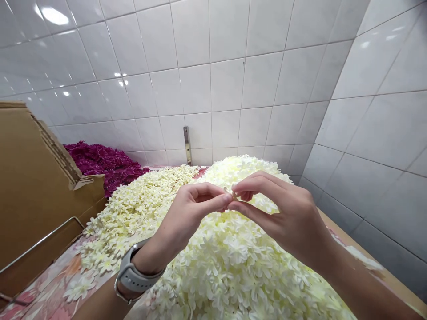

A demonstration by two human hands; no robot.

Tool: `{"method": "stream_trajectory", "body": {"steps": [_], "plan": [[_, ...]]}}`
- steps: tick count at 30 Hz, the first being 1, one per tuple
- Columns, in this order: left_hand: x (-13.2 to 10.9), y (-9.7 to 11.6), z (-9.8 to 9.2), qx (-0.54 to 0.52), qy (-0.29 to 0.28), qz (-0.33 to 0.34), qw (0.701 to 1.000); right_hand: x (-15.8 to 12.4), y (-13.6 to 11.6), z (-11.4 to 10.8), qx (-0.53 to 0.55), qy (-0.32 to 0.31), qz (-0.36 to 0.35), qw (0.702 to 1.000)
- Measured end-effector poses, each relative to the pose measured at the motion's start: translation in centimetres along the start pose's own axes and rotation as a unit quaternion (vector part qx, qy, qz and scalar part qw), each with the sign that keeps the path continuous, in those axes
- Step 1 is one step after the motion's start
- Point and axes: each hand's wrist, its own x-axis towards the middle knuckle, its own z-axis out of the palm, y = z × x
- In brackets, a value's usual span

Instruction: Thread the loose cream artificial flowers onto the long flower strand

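My left hand (196,206) and my right hand (280,211) meet above a big heap of cream-white artificial flowers (233,262). Both hands pinch with thumb and forefinger at the same spot, where a tiny pale piece (231,194) shows between the fingertips; it is too small to name. A grey watch (133,273) sits on my left wrist. The hands hover over the heap and do not touch it.
A flatter spread of smaller cream flowers (140,204) lies to the left. Purple flowers (103,162) are piled at the back left. A brown cardboard box (36,186) with a metal rail stands left. White tiled walls (233,89) close the back and right.
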Motion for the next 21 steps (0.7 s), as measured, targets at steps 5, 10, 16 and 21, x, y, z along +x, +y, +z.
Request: {"method": "stream_trajectory", "body": {"steps": [5, 10, 16, 21], "plan": [[0.1, -0.2, -0.1, -0.028, -0.059, -0.013, 0.998, -0.1, 1.0, -0.5, 0.026, -0.013, 0.016, 0.999], [0.4, -0.6, -0.1, -0.049, -0.049, -0.005, 0.998, -0.4, 1.4, -0.5, 0.136, -0.03, 0.11, 0.984], [0.9, -0.7, -0.5, -0.001, -0.031, 0.01, 0.999, 0.0, 0.6, 0.0, 0.179, -0.026, 0.227, 0.957], [-0.3, 0.5, -2.7, 0.156, -0.004, 0.043, 0.987, 0.1, 0.2, -0.4, 0.227, -0.077, 0.264, 0.934]]}}
